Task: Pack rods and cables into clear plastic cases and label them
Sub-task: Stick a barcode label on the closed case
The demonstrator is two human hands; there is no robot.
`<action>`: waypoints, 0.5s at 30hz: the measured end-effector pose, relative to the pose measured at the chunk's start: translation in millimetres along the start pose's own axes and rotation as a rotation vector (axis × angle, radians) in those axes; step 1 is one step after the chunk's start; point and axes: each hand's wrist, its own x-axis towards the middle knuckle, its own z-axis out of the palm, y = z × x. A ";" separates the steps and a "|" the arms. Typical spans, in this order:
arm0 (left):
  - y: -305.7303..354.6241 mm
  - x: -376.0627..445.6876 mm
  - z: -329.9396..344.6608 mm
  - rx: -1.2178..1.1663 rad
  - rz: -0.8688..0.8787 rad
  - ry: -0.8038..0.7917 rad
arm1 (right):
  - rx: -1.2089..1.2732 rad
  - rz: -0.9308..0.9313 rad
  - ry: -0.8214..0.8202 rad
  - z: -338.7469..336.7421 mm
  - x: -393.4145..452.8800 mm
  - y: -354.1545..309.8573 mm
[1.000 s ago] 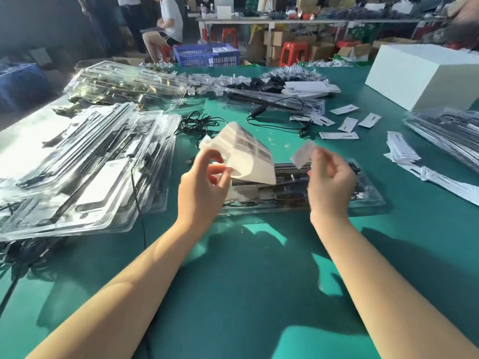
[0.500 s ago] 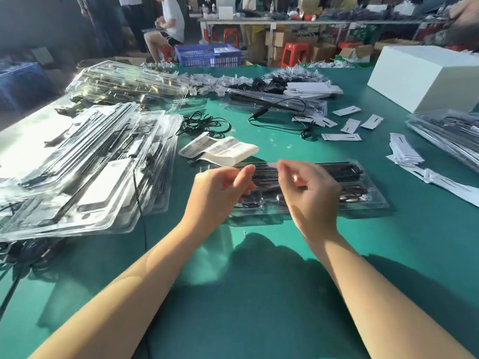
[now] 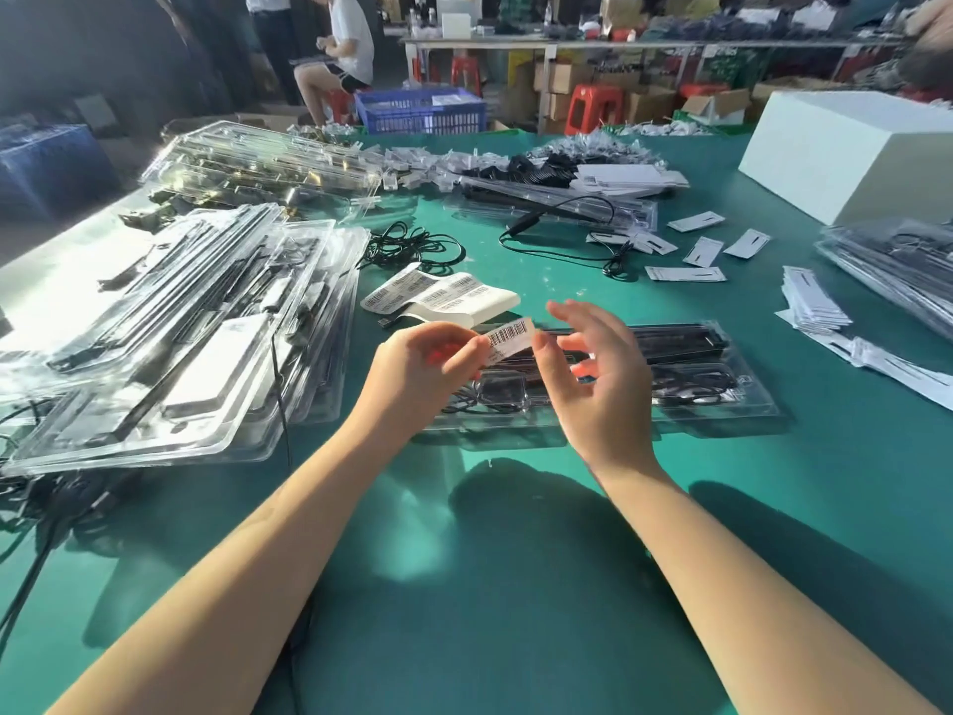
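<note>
Case (image 3: 722, 399) packed, unlabelled; left hand (image 3: 417, 379) pinches barcode sticker (image 3: 510, 339), right hand (image 3: 603, 374) fingers loose, touching its edge.

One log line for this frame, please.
stage: labelling | left hand: pinches barcode label | right hand: touches label edge | clear case: beneath, unlabelled
</note>
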 end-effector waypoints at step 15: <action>-11.5 3.0 -15.2 0.741 0.157 -0.017 | -0.161 0.355 -0.210 23.3 2.2 -4.5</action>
